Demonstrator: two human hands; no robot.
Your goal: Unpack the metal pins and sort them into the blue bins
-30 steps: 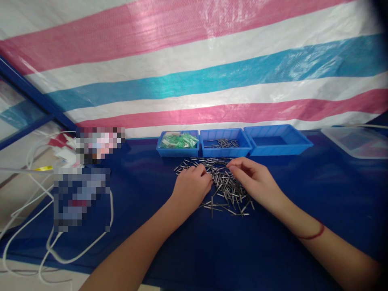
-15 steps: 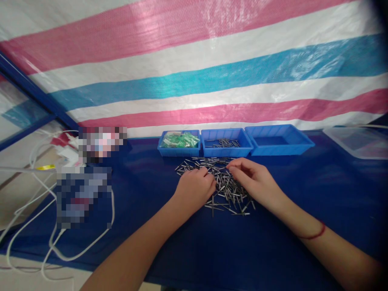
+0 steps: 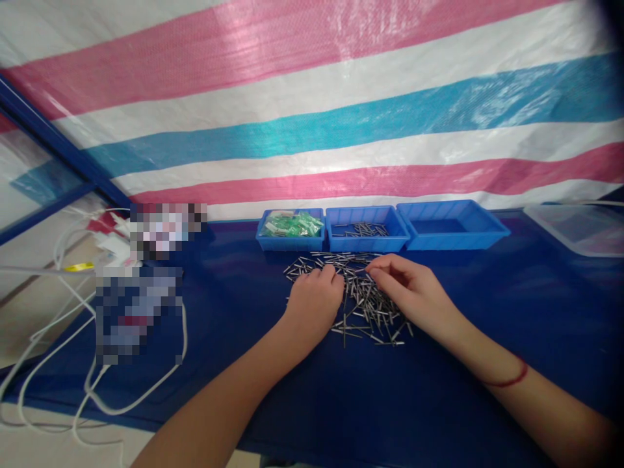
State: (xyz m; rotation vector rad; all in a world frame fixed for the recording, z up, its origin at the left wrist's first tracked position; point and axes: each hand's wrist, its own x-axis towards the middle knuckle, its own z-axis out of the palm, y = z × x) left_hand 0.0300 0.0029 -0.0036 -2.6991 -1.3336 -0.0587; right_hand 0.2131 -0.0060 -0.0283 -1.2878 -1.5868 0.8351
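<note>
A loose pile of thin metal rods (image 3: 373, 302), dark and silver, lies on the blue table below the bins. My left hand (image 3: 316, 299) rests over the left part of the pile. Its fingers are curled down and closed, and their tips are hidden behind the hand. My right hand (image 3: 407, 286) is at the pile's right side, thumb and forefinger pinched on one thin rod (image 3: 363, 270) that points left toward my left hand.
Behind the pile stand three blue bins: one with green packets (image 3: 292, 225), one with metal rods (image 3: 366, 230), and a right bin (image 3: 453, 242). A clear plastic container (image 3: 575, 231) sits far right. White cables (image 3: 131, 406) and blurred items lie left.
My left hand has shifted very slightly within the pile. My right hand keeps its pinch in nearly the same place. The whole view has slid slightly right.
</note>
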